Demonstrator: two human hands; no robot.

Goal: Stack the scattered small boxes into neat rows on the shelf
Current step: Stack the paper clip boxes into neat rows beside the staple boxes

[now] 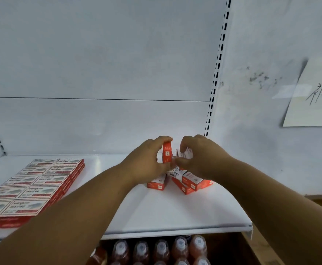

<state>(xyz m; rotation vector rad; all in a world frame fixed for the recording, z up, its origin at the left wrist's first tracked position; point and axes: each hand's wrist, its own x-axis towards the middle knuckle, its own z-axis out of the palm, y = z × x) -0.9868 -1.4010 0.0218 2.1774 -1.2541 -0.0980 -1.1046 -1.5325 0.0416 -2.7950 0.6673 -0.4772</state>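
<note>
Two hands work a loose pile (186, 181) on the shelf (175, 211). Left hand (146, 163) pinches one red box (167, 152) upright, thumb below, fingers (163, 139) curled over its top. Right hand (200, 159) pinches a second box (185, 154) just beside. Best practice: square both boxes together, then carry them to the stacked rows (32, 184) at left.

Boxes (167, 154) red, white printed tops; shelf (175, 211) white; bottles (181, 249) pinkish.
</note>
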